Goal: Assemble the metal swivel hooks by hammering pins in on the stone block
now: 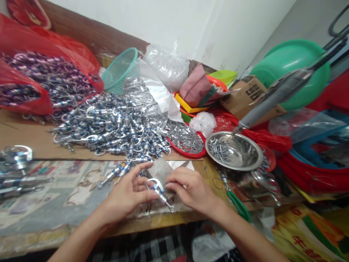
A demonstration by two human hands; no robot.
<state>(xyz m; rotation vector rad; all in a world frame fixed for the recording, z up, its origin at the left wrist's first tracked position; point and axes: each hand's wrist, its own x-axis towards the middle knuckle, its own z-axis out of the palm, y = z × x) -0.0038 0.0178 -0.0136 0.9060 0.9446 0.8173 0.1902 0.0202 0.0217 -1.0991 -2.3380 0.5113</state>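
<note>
Between the thumb and fingers of my left hand (124, 194) is a silver hook fitting (161, 193) with a blue band, a curved hook end and a small ring at its lower tip. My right hand (192, 185) is just right of it, thumb and forefinger pinched together near the banded part. Whatever is in that pinch is too small or hidden to make out. A pale, translucent block (160, 170) lies on the table behind the fitting, between both hands. Several similar fittings (117, 173) lie just beyond my left hand.
A large heap of fittings (117, 122) spreads behind, beside a red bag (79, 51) of more. Flat metal pieces fill a red tray (202, 151); pins lie in a steel bowl (247, 160). A grey-handled tool (278, 92) slants over the bowl. More fittings (20, 174) are at left.
</note>
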